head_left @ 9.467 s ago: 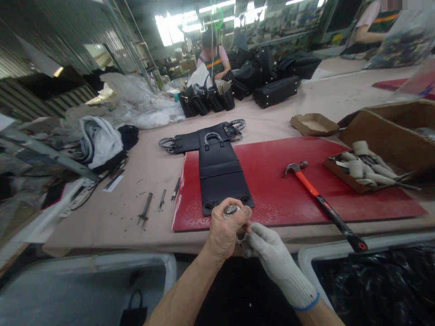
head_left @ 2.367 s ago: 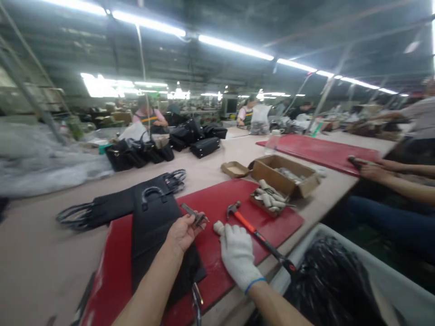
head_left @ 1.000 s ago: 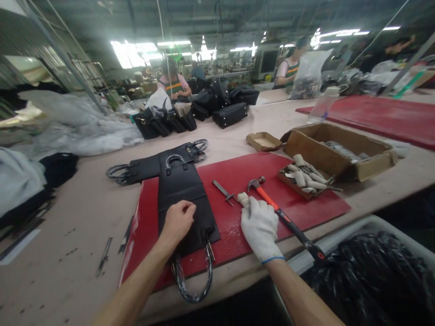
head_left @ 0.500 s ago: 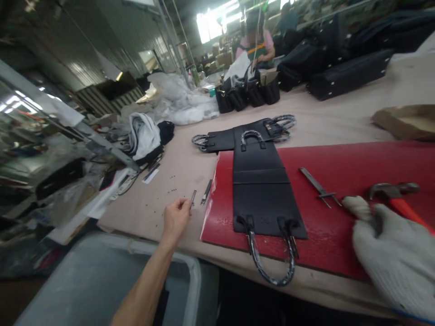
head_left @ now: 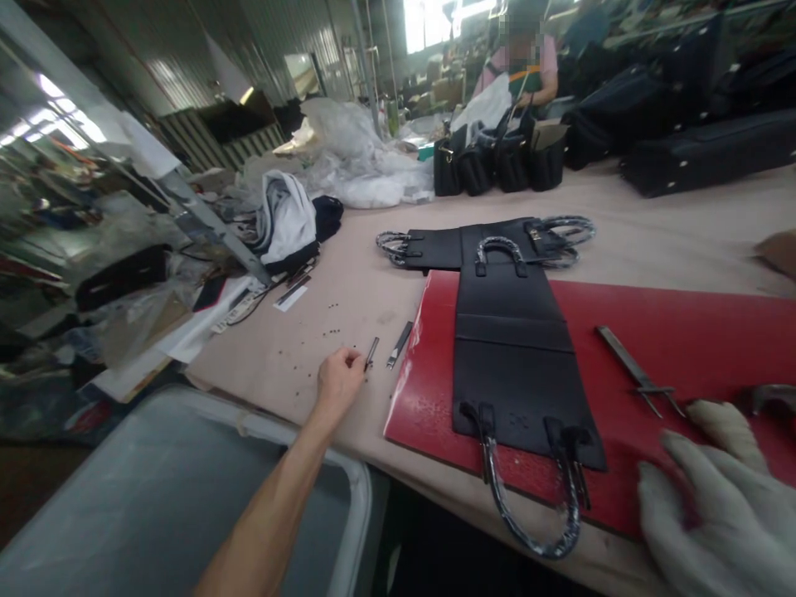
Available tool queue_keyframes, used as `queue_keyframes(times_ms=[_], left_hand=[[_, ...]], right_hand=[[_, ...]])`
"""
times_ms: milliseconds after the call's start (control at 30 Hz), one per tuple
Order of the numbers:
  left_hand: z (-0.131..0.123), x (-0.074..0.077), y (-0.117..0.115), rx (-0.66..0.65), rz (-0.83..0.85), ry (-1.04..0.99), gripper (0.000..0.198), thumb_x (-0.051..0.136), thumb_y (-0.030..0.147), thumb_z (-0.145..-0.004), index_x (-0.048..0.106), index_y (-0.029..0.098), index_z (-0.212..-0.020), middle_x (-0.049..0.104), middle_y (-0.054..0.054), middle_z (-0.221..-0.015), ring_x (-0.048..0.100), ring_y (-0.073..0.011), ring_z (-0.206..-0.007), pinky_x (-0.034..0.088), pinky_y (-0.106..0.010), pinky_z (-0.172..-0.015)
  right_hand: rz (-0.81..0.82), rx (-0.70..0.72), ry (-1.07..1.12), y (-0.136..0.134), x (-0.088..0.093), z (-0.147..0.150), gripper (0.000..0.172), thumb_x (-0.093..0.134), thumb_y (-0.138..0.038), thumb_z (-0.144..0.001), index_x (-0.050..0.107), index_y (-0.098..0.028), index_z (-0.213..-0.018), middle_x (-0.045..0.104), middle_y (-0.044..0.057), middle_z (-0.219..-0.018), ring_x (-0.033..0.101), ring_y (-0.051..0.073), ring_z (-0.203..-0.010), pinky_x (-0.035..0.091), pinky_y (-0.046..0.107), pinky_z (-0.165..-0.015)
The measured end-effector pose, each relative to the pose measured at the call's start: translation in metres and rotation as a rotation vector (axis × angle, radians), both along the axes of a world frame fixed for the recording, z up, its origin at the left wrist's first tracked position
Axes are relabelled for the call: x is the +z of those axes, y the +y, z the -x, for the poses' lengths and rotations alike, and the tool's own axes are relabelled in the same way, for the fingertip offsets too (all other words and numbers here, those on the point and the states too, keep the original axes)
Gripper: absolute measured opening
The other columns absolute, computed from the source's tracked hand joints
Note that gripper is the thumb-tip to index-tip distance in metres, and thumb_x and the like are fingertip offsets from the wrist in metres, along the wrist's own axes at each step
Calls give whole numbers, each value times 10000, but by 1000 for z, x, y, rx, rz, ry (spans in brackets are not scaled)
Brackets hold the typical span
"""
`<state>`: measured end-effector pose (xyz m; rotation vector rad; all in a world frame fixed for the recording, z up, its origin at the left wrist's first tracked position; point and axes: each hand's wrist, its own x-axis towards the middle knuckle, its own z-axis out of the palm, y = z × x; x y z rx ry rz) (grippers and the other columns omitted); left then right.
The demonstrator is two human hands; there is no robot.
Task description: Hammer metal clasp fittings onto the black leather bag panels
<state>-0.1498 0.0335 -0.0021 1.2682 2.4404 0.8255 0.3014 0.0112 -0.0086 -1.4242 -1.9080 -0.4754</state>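
Observation:
My bare left hand [head_left: 341,381] is at the table's left part, thumb and fingers pinched together. Its fingertips are right beside the lower end of a thin metal rod [head_left: 372,352]; whether they grip it or a tiny stud is unclear. A dark nipper-like tool [head_left: 400,345] lies just right of the rod. Over the right end of the red board [head_left: 647,307] is my right hand [head_left: 715,506], in a pale knit glove with fingers apart. Near it lie a long metal tool with prongs [head_left: 634,373] and a partly cut-off hammer head [head_left: 774,398]. A black bag panel [head_left: 513,356] with wrapped handles lies flat between my hands.
More black panels [head_left: 435,249] lie behind the board. Several tiny studs [head_left: 332,332] are scattered on the table. Small black bags [head_left: 510,162] stand at the back, near a person [head_left: 522,62]. A grey bin [head_left: 155,489] sits below the table edge at left.
The view has turned left, shifting the table things rightward in the picture. My right hand has moved closer to the bag panel, its fingers spread. My left hand stays by the rod.

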Motion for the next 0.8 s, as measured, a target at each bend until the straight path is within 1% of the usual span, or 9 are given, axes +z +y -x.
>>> queue_keyframes(times_ms=[67,167,233,367,467,600,667,733,800], left_hand=[[3,2,3,-16,43,22,167,614,266,-843,754,177,-850,769,-80,-827,700,-232,-814,456,-291,-732],[5,5,6,-59,104,46,168,621,285,-844,754,185,-825,768,-85,-826,694,-248,-812,433,-302,-706],[7,5,10,-99,151,113,196,641,350,-845,754,196,-805,769,-92,-827,692,-264,-810,417,-307,-672],[18,0,26,-167,262,253,274,738,494,-752,731,225,-699,729,-89,-693,668,-292,-692,368,-311,-560],[23,0,41,-203,316,257,254,780,453,-682,688,230,-600,661,-67,-566,635,-282,-599,347,-304,-508],[23,9,48,-180,386,81,200,763,355,-639,668,208,-541,594,-57,-463,565,-235,-466,322,-277,-433],[21,13,45,-156,396,-24,204,725,357,-653,659,194,-549,593,-58,-452,555,-212,-428,356,-259,-403],[20,14,39,-109,337,-213,210,700,362,-657,630,185,-568,605,-48,-470,573,-190,-429,429,-242,-409],[18,14,31,-48,226,-499,201,724,329,-610,598,174,-590,615,-24,-496,582,-163,-436,487,-230,-426]], right_hand=[[-24,28,-113,-1,-2,2,550,611,-332,-925,559,-280,-1470,730,118,-998,657,356,-788,446,492,-705],[-27,51,-185,-2,-5,1,300,613,-293,-934,694,-202,-1208,744,123,-918,656,328,-721,436,467,-693],[-35,74,-188,-4,-4,2,179,633,-281,-927,724,-187,-1049,743,93,-839,648,283,-669,431,426,-689],[80,28,-155,-8,1,9,189,580,-263,-960,740,-166,-979,740,58,-791,648,218,-677,436,362,-719],[167,-45,-130,-9,2,14,229,547,-267,-978,753,-168,-990,753,66,-838,652,221,-733,448,364,-757],[187,-51,-106,-12,3,16,229,544,-260,-988,751,-162,-999,758,68,-877,640,230,-758,441,372,-783],[174,-42,-89,-12,3,16,227,545,-254,-989,750,-155,-994,755,70,-873,636,231,-757,435,369,-781],[168,-43,-74,-12,3,16,229,546,-252,-989,750,-149,-996,751,70,-863,634,233,-753,434,368,-779],[163,-47,-68,-11,2,17,234,547,-258,-988,752,-146,-990,747,71,-850,632,235,-742,435,369,-771]])
